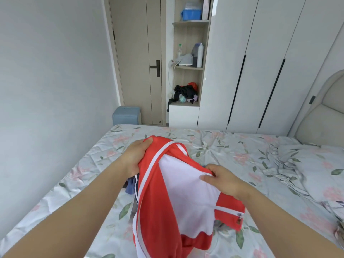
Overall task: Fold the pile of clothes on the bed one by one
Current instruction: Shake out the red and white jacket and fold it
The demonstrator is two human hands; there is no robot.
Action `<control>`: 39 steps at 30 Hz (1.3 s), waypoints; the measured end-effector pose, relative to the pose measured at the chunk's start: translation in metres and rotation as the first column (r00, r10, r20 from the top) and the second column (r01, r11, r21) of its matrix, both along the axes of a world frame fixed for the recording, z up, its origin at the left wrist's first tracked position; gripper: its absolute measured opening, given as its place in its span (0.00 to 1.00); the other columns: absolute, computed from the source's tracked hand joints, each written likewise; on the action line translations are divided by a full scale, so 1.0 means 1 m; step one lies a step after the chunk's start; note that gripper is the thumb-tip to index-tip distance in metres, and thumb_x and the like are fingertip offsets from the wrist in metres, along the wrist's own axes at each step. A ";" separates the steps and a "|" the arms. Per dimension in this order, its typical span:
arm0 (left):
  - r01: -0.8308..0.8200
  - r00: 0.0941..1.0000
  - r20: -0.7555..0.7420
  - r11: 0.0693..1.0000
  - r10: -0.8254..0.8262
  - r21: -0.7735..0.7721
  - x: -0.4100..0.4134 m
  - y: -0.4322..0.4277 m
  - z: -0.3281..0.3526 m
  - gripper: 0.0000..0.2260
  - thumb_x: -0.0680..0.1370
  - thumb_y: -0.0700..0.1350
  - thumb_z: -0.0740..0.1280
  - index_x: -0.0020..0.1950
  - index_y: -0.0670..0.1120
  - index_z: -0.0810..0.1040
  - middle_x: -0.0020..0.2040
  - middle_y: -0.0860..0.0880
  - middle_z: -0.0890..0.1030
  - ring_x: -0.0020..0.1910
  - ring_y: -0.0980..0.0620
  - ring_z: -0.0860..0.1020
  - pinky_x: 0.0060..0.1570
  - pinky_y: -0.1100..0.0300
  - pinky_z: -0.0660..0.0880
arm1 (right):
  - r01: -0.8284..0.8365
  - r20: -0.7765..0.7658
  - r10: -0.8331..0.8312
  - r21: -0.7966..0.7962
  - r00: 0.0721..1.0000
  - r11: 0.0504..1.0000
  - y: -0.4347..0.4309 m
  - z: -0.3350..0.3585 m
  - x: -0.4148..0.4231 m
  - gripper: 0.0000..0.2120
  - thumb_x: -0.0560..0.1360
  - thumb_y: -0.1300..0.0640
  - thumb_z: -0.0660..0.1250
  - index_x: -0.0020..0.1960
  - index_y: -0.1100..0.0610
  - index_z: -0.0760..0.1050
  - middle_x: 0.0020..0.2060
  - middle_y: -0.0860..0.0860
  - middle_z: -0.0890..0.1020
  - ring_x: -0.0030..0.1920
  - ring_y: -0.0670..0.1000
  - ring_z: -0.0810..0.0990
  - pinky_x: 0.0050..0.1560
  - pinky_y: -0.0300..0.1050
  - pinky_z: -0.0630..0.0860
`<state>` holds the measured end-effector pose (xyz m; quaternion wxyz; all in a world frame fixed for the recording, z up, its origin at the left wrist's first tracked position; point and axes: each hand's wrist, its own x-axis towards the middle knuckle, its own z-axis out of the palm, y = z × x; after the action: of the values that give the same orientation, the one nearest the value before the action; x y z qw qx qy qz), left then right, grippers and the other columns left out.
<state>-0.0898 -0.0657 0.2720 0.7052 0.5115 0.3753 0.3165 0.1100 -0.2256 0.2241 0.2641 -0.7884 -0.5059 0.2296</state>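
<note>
Red-and-white jacket (167, 192), lower centre, over the bed (232, 151): left hand (137, 157) grips its red top, right hand (221, 179) pinches its white lining. Upper-centre shelf (189, 22) holds a blue box (191, 14).

A beige door (136, 60) stands upper centre, a blue stool (126, 115) at its foot. Right of it, open shelves (189, 67) hold a blue box (191, 13); a white wardrobe (260, 62) fills the upper right.

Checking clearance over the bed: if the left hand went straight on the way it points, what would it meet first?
The red and white garment it grips. Past that, the left hand would likely pass over the floral sheet, though depth is unclear.
</note>
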 end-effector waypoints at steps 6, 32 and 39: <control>0.124 0.748 -0.491 0.633 0.446 0.764 -0.005 -0.004 -0.025 0.22 0.74 0.45 0.67 0.67 0.47 0.67 0.61 0.44 0.72 0.64 0.43 0.70 0.60 0.55 0.68 | -0.147 0.211 0.087 0.290 0.974 0.946 -0.003 0.023 -0.002 0.11 0.77 0.59 0.65 0.39 0.48 0.68 0.34 0.44 0.73 0.35 0.41 0.72 0.40 0.31 0.67; 0.720 0.511 -0.626 0.691 -0.589 -0.062 -0.010 -0.027 -0.018 0.14 0.77 0.50 0.67 0.63 0.54 0.72 0.39 0.57 0.76 0.33 0.61 0.73 0.36 0.68 0.70 | -0.118 0.037 0.112 0.341 0.993 0.933 0.006 0.055 -0.008 0.12 0.75 0.61 0.68 0.35 0.56 0.71 0.25 0.43 0.70 0.27 0.41 0.68 0.33 0.33 0.64; 0.645 0.711 -0.249 0.751 -0.658 -0.141 -0.008 -0.029 -0.028 0.20 0.71 0.38 0.71 0.62 0.50 0.76 0.55 0.51 0.82 0.58 0.50 0.79 0.63 0.51 0.72 | 0.064 -0.288 0.090 0.485 0.954 0.872 0.017 0.057 -0.020 0.04 0.72 0.63 0.71 0.41 0.62 0.77 0.35 0.53 0.75 0.37 0.47 0.72 0.41 0.40 0.71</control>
<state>-0.0981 -0.0945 0.2440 0.7212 0.6349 0.2747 -0.0370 0.0903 -0.2088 0.2811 0.5269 -0.6482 -0.5066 0.2136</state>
